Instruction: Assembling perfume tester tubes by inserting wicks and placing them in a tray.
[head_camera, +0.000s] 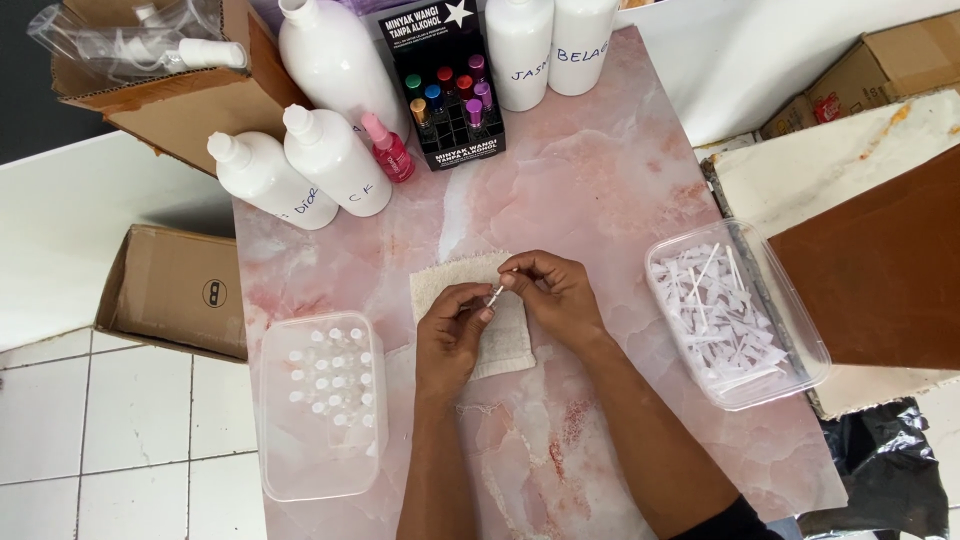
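Head view, landmark = folded cream cloth (478, 318) mid-table on the pink marble-pattern tabletop (600, 190).

Left hand (452, 335): over the cloth's lower left part, fingers curled in, thumb and forefinger pinched on the lower end of a small clear vial (497, 293). Right hand (556, 292): just right of the cloth, fingers bunched, fingertips (512, 279) closed on the vial's upper end. The vial hangs tilted between both hands, above the cloth's right edge; can't tell if it touches the cloth. Too small to make out the cap or insert.

Left of the cloth, near the table edge: clear plastic tub (275, 450) with rows of small clear vials standing upright, white tops up.

Right of the cloth, well apart: second clear tub (800, 350) full of loose white plastic dip tubes, jumbled.

Behind the cloth: two white plastic bottles (300, 170) leaning, handwritten labels; one tall white bottle (335, 60) behind them; small pink spray bottle (388, 148) beside them. Black display rack (452, 85) with coloured-cap roll-on vials sits straight behind the cloth. Two more white bottles (548, 45) right of the rack.

Off-table, left of the cloth: open cardboard box (180, 290) on the white tile floor (120, 440). Far left rear: another cardboard box (170, 95) with clear spray bottles inside.
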